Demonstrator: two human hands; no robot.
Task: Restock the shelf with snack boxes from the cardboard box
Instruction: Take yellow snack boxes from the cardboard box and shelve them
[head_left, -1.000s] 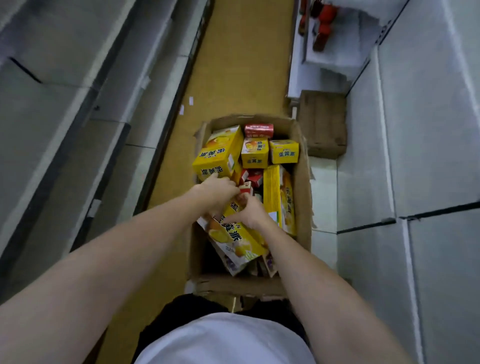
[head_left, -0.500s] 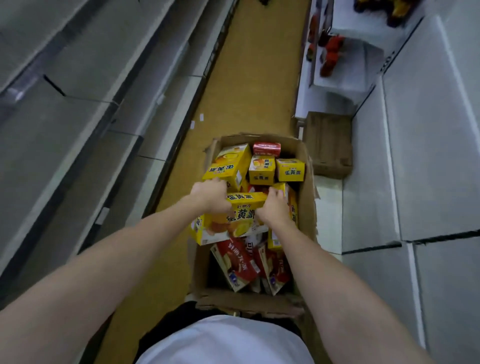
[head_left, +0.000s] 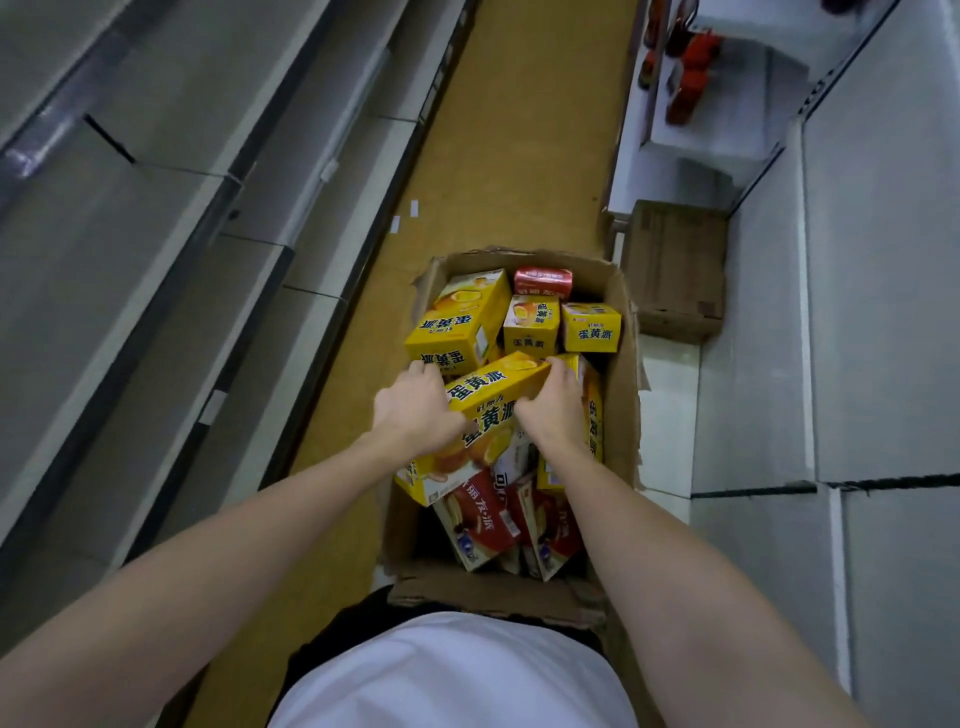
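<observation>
Left hand (head_left: 415, 410) and right hand (head_left: 553, 410) gripping large yellow snack box (head_left: 480, 415) by its sides, now lifting above red boxes (head_left: 483, 519) inside cardboard box (head_left: 621, 415); shelf placement coming next.

Open cardboard box (head_left: 621, 364) on tan floor (head_left: 524, 156), in aisle between grey shelves (head_left: 156, 249). Both hands over box middle: left hand (head_left: 415, 410) grips left end of large yellow snack box (head_left: 483, 415), right hand (head_left: 553, 410) grips its right end; box tilted. Far end of cardboard box: more yellow boxes (head_left: 535, 325), one red box (head_left: 543, 280). Near end: red boxes (head_left: 485, 519) leaning. Beyond cardboard box, to right: closed brown carton (head_left: 675, 270).
</observation>
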